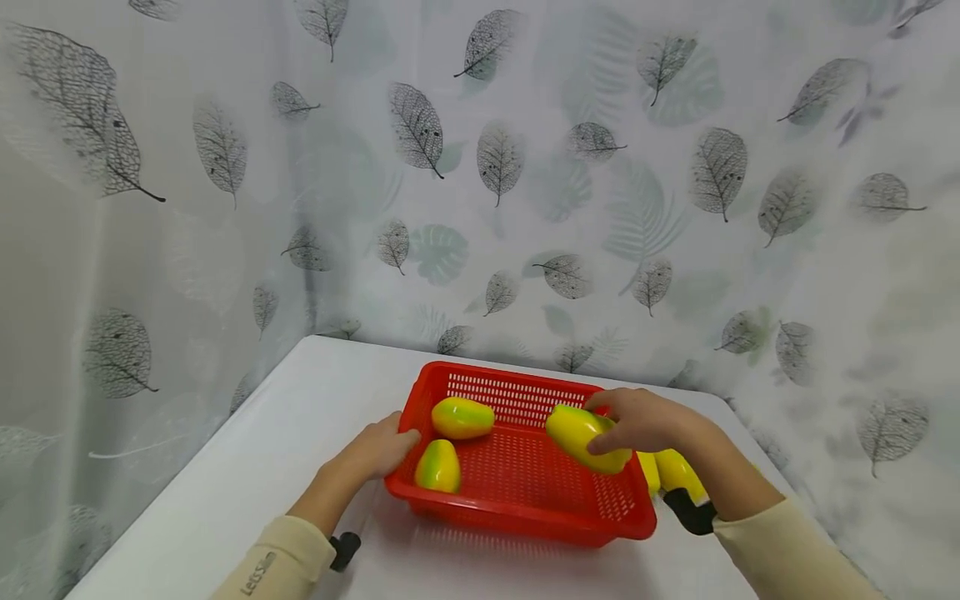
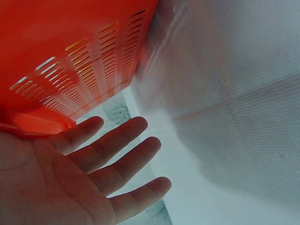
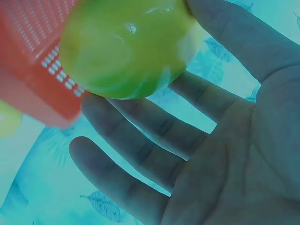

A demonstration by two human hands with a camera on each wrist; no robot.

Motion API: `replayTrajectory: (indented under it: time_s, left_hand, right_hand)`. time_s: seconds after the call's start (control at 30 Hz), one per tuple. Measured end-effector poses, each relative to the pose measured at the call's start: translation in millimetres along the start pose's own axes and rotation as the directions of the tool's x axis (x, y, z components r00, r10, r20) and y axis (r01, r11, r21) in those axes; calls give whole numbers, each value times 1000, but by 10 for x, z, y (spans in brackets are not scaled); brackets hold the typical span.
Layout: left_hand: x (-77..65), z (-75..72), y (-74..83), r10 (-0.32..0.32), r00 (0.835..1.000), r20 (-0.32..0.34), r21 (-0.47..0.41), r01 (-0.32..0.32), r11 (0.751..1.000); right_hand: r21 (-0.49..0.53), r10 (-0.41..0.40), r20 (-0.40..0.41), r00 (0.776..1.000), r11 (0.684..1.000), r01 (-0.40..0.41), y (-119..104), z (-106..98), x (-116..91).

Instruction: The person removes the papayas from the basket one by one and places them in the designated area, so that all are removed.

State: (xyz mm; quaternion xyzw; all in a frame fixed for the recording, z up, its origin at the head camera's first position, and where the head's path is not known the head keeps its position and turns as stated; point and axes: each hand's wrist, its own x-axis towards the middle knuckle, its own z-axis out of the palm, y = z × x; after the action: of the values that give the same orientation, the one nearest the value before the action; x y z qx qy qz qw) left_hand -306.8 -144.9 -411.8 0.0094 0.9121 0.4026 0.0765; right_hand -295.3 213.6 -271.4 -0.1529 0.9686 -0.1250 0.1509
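A red plastic basket (image 1: pixel 517 504) with slotted walls stands on the white table. My left hand (image 1: pixel 378 448) holds its left rim, thumb over the edge; in the left wrist view the other fingers (image 2: pixel 115 145) extend along the outside. My right hand (image 1: pixel 637 421) grips a glossy yellow-green papaya (image 1: pixel 577 437) over the right part of the basket. Thumb and fingertips press the papaya (image 3: pixel 126 47) from opposite sides in the right wrist view. Inside the basket, at the left, lie one papaya (image 1: pixel 462 417) near the back and another papaya (image 1: pixel 438 467) near the front.
More yellow fruit (image 1: pixel 678 473) lies right of the basket, partly hidden by the right forearm. A leaf-patterned curtain (image 1: pixel 495 167) hangs behind and beside the white table (image 1: pixel 345 375). Dark straps sit at both wrists.
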Motion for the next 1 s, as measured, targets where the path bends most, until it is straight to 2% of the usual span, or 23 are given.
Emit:
replayTrajectory:
  time_s: [0.27, 0.5, 0.7, 1.0]
  left_hand:
    - [14, -1, -15, -1, 1000, -4, -11, 1, 1000]
    - [33, 12, -14, 4, 1000, 11, -2, -4, 1000]
    - [29, 20, -52, 0, 1000, 25, -18, 0, 1000]
    - [39, -13, -15, 6, 1000, 28, -17, -5, 1000]
  right_hand:
    - [-21, 53, -22, 998, 998, -53, 134, -91, -174]
    - [-23, 100, -40, 994, 995, -101, 265, -93, -292]
    - [-36, 123, -44, 991, 992, -125, 374, -68, -324]
    - [-29, 162, -23, 987, 986, -163, 565, -97, -371]
